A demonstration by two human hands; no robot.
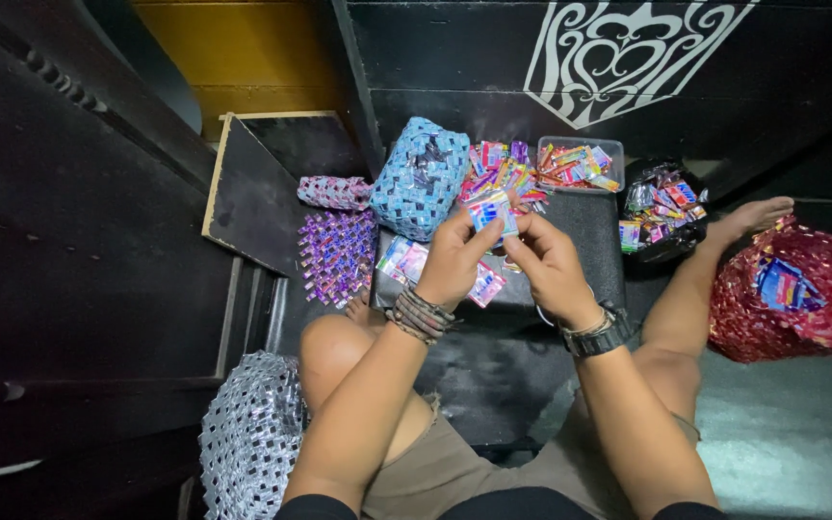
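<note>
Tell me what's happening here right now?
A person sits on the floor, both hands raised over their lap. The left hand and right hand together pinch a small folded blue-and-white foil wrapper strip. A blue woven wrapper bag, a clear plastic tub of folded wrappers and a red woven bag lie around them.

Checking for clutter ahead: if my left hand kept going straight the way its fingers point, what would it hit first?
The left hand points up and slightly right, already pinching the small blue-and-white folded wrapper piece. Beyond that, it would probably meet the loose pile of colourful folded wrappers, though depth is unclear.
</note>
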